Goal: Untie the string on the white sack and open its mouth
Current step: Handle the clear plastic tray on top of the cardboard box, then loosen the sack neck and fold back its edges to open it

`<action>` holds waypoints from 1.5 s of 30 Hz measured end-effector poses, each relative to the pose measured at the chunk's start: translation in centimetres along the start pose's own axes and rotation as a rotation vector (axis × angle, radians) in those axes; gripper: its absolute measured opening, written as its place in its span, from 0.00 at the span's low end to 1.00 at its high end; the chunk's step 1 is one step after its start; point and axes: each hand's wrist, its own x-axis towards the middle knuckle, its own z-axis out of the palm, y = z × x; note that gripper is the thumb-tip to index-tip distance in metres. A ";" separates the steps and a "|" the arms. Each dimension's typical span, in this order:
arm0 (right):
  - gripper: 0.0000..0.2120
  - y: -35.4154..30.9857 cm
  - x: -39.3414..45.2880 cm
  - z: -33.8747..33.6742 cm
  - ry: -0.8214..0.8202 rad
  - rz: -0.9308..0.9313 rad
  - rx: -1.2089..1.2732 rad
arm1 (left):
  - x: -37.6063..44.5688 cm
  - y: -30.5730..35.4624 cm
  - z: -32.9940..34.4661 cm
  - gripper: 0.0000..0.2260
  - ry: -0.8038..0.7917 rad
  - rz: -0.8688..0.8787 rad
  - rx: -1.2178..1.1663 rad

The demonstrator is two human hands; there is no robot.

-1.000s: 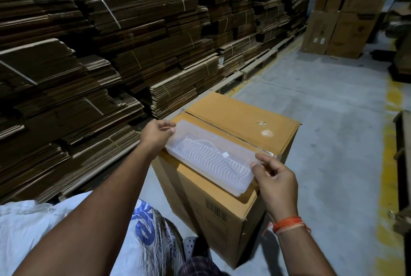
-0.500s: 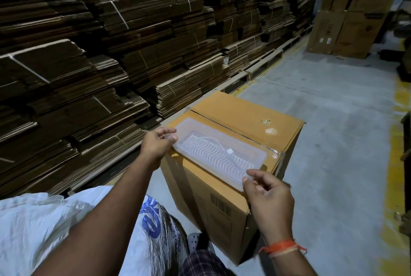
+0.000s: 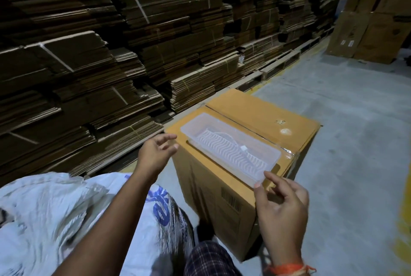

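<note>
The white sack (image 3: 51,215) with blue print lies at the lower left, crumpled, partly under my left forearm. No string shows on it. My left hand (image 3: 155,153) hovers above it with fingers spread, just left of a clear plastic tray (image 3: 231,146), holding nothing. My right hand (image 3: 281,204) hangs at the tray's near right corner with fingers loosely bent, and I cannot tell whether a fingertip touches the rim. The tray rests on top of a closed cardboard box (image 3: 222,200).
Tall stacks of flattened cardboard (image 3: 100,57) on pallets fill the left and back. More brown cartons (image 3: 373,31) stand at the far right. Grey concrete floor (image 3: 355,142) with a yellow line lies to the right. A checked trouser leg (image 3: 211,260) shows at the bottom.
Both hands have let go of the clear tray, which now rests on the box. My left hand drew back to the left and opened; the right pulled toward me.
</note>
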 end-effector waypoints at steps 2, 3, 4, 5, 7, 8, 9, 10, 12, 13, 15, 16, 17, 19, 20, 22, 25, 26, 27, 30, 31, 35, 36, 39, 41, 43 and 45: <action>0.14 0.4 -2.2 0.8 -0.030 -0.071 -0.021 | -4.0 -1.7 -2.6 0.11 0.020 -0.007 0.033; 0.15 0.8 -3.5 1.6 -0.078 -0.097 -0.029 | -6.2 -2.7 -3.9 0.10 0.042 -0.021 0.047; 0.17 1.1 -4.8 2.5 -0.142 -0.110 -0.030 | -8.4 -3.6 -5.3 0.10 0.070 -0.037 0.060; 0.18 1.5 -6.2 3.6 -0.215 -0.107 -0.020 | -10.5 -4.7 -6.7 0.10 0.105 -0.058 0.073; 0.18 1.7 -8.8 5.7 -0.355 -0.098 -0.007 | -14.2 -6.6 -9.4 0.10 0.161 -0.112 0.089; 0.19 1.6 -10.1 6.8 -0.425 -0.113 -0.011 | -15.9 -7.4 -10.8 0.09 0.190 -0.139 0.090; 0.20 1.4 -11.5 7.8 -0.494 -0.133 -0.017 | -17.5 -8.1 -12.2 0.09 0.222 -0.164 0.096; 0.20 1.1 -12.8 8.8 -0.567 -0.155 -0.023 | -18.9 -8.8 -13.6 0.09 0.263 -0.177 0.100; 0.17 0.4 -15.2 10.6 -0.695 -0.183 -0.036 | -21.5 -9.7 -16.0 0.09 0.327 -0.185 0.102; 0.15 0.1 -16.4 11.5 -0.743 -0.187 -0.046 | -22.7 -10.1 -17.0 0.09 0.353 -0.188 0.101; 0.13 -0.5 -18.6 13.2 -0.821 -0.177 -0.054 | -24.8 -10.8 -18.8 0.09 0.399 -0.199 0.106; 0.13 -0.8 -19.7 13.9 -0.859 -0.165 -0.046 | -25.7 -11.2 -19.6 0.08 0.418 -0.206 0.116; 0.13 -1.1 -20.6 14.5 -0.890 -0.160 -0.043 | -26.4 -11.6 -20.3 0.08 0.428 -0.210 0.121; 0.12 -1.4 -22.5 15.6 -0.936 -0.165 -0.048 | -27.6 -12.4 -21.7 0.08 0.439 -0.214 0.120; 0.12 -1.6 -23.3 16.1 -0.960 -0.163 -0.050 | -27.9 -12.8 -22.3 0.08 0.448 -0.214 0.120; 0.12 -1.6 -24.7 16.9 -1.009 -0.151 -0.060 | -28.4 -13.7 -23.1 0.09 0.483 -0.206 0.119; 0.12 -1.3 -25.9 18.3 -1.067 -0.160 -0.082 | -28.5 -15.6 -23.6 0.13 0.579 -0.186 0.118; 0.11 -1.2 -26.0 18.9 -1.077 -0.158 -0.087 | -28.4 -16.2 -23.7 0.14 0.605 -0.180 0.124; 0.11 -1.2 -26.1 19.6 -1.081 -0.148 -0.089 | -28.2 -16.8 -23.8 0.15 0.620 -0.173 0.137; 0.10 -1.1 -25.9 21.9 -1.072 -0.105 -0.062 | -27.1 -17.9 -24.1 0.17 0.641 -0.146 0.148; 0.09 -1.2 -25.7 22.8 -1.063 -0.093 -0.045 | -26.4 -18.2 -24.4 0.17 0.645 -0.137 0.146; 0.09 -2.1 -24.5 27.1 -1.030 0.011 0.074 | -22.8 -18.0 -26.3 0.15 0.657 -0.121 0.106; 0.09 -2.4 -24.1 28.3 -1.019 0.056 0.116 | -21.8 -17.8 -26.9 0.15 0.657 -0.120 0.097; 0.10 -3.5 -22.3 31.9 -1.009 0.238 0.208 | -18.8 -16.9 -28.6 0.14 0.668 -0.110 0.036; 0.13 -4.0 -20.7 34.1 -1.010 0.404 0.261 | -17.0 -16.2 -29.6 0.14 0.677 -0.097 0.018; 0.14 -4.3 -19.0 36.0 -1.011 0.553 0.293 | -15.6 -15.5 -30.3 0.14 0.677 -0.083 0.033; 0.16 -4.1 -17.5 37.3 -1.044 0.615 0.200 | -14.6 -15.0 -30.5 0.14 0.672 -0.076 0.016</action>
